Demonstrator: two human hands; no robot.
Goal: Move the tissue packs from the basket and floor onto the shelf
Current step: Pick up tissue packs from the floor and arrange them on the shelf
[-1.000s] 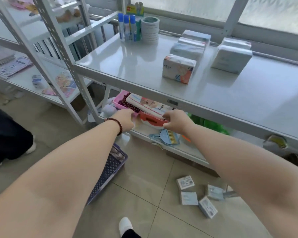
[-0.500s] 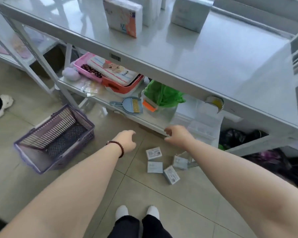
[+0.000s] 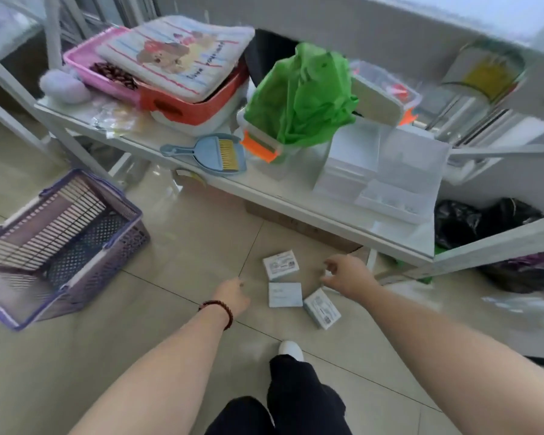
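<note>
Three small pale tissue packs lie on the tiled floor: one (image 3: 280, 265) farthest from me, one (image 3: 285, 295) in the middle, one (image 3: 322, 308) tilted at the right. My left hand (image 3: 233, 298) hovers just left of the middle pack, fingers curled, holding nothing. Above the packs' right side my right hand (image 3: 346, 274) reaches down with fingers spread; whatever lies under it is hidden. The purple basket (image 3: 60, 246) lies tipped on the floor at the left and looks empty. The upper shelf is out of view.
The low shelf (image 3: 264, 189) carries a pink tray, an orange bin (image 3: 182, 105), a blue dustpan (image 3: 211, 153), a green bag (image 3: 299, 95) and clear boxes (image 3: 383, 174). Black bags (image 3: 484, 221) sit at the right. My legs and a white shoe (image 3: 291, 350) are below the packs.
My view has dropped from the upper shelf toward the floor. Both hands have come down from the orange bin and now hover close over the packs on the tiles.
</note>
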